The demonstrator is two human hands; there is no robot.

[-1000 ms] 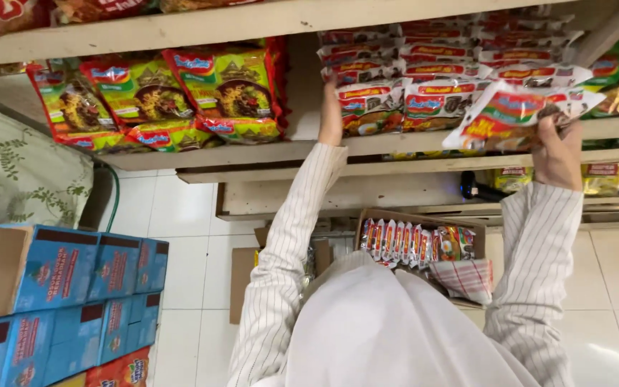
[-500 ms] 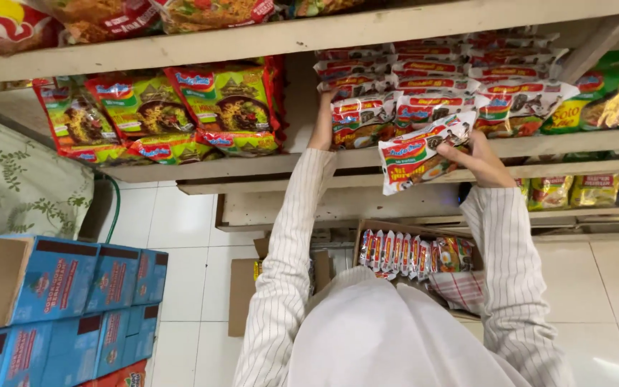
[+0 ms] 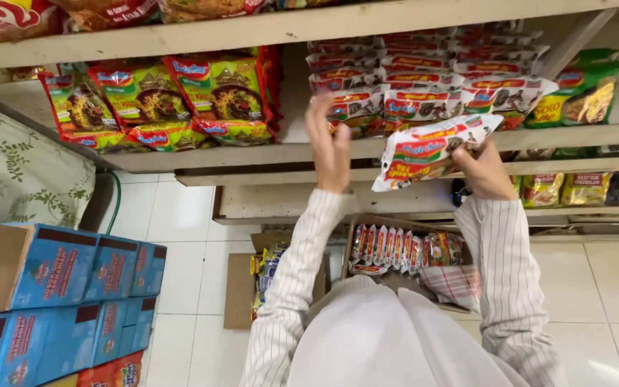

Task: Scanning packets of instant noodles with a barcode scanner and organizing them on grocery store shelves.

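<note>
Gripping a noodle packet [image 3: 428, 152], right hand [image 3: 487, 172]; left hand [image 3: 329, 147] open.

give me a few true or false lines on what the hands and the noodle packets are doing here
1. The right hand holds a red and white noodle packet. True.
2. The left hand grips a green packet. False: it is open, raised before the stacked red and white packets.
3. The cardboard box below is empty. False: it holds a row of packets.
4. Blue cartons stand at the left. True.
</note>
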